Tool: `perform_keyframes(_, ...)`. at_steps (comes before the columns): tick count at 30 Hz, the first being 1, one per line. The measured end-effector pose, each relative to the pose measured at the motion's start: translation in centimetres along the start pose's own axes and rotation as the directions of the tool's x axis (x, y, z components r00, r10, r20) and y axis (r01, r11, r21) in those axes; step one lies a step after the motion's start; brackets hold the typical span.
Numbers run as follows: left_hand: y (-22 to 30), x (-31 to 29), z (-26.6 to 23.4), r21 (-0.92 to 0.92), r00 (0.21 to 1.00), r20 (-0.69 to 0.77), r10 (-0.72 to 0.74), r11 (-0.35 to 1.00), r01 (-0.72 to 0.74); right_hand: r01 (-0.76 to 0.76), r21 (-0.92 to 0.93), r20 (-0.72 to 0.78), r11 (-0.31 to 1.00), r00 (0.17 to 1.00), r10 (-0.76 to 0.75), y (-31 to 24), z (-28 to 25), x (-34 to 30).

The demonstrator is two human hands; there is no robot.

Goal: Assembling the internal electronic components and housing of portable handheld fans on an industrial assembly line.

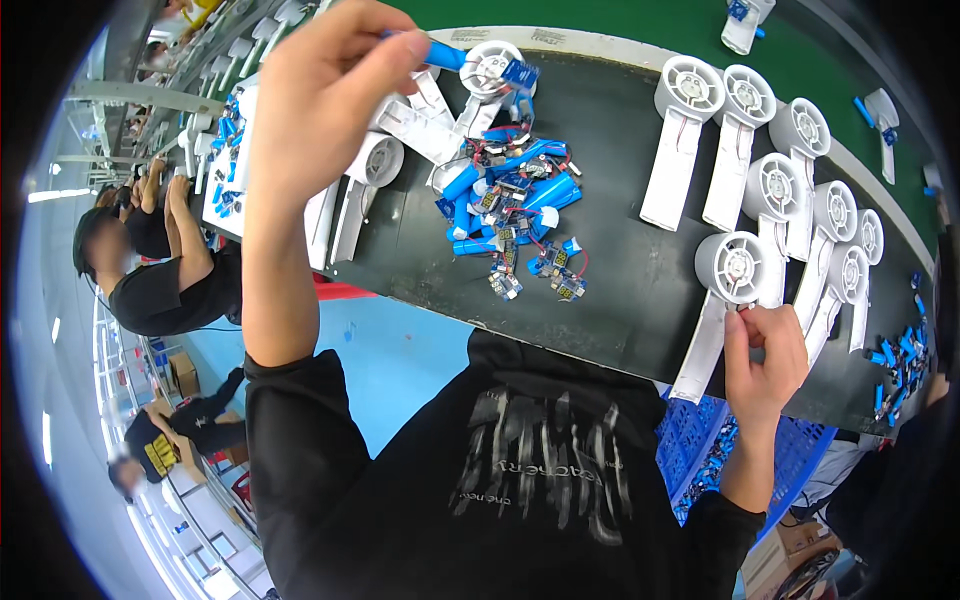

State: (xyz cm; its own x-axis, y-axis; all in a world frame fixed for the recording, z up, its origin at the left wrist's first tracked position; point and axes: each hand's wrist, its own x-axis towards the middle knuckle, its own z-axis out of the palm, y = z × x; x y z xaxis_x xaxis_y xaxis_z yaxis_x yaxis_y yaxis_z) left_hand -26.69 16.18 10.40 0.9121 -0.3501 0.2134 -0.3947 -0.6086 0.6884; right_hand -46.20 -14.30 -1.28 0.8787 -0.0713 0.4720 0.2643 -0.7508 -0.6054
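Note:
My left hand [335, 95], raised at the upper left, is closed on one end of a blue battery cylinder [443, 56]. A small blue circuit board [520, 74], blurred, shows just past the cylinder's other end, in front of a white fan [490, 66]. My right hand [768, 358] pinches at the neck of the nearest white fan half [731, 268], where a bit of thin red wire shows between thumb and forefinger. This fan lies with its round grille up and its open handle [700, 350] toward me. Between my hands lies a pile of blue batteries with wired circuit boards [515, 200].
Several more white fan halves [778, 187] lie in rows at the right of the dark table [620, 290]. Loose blue batteries [900, 365] lie at the far right. Below the front edge stands a blue crate [690, 445]. A seated person [165, 270] works at the left.

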Motion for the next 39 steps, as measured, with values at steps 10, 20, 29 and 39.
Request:
perform_keyframes(10, 4.7, -2.7, 3.2, -0.353, 0.979, 0.059, 0.197, 0.921, -0.164, 0.126, 0.163, 0.114, 0.978, 0.983, -0.146, -4.6, -0.2, 5.2)
perform_keyframes(20, -1.2, -2.7, 4.0, -0.252, 0.991, 0.079, 0.111, 0.964, -0.088, -0.089, 0.398, 0.642, 0.913, 0.738, -0.207, -3.8, 4.9, 15.4)
perform_keyframes(29, -3.9, -3.4, 2.9, -0.11, 0.995, -0.097, 0.02, 0.993, -0.03, -0.196, 0.274, 0.734, 0.941, 0.675, -0.073, -4.6, 7.2, 17.8)
perform_keyframes(39, -5.3, -3.2, 3.0, 0.312, 0.951, -0.15, 0.271, 0.926, -0.215, -0.629, 0.587, 0.78, 0.509, 0.607, -0.149, -4.6, 3.1, 16.4)
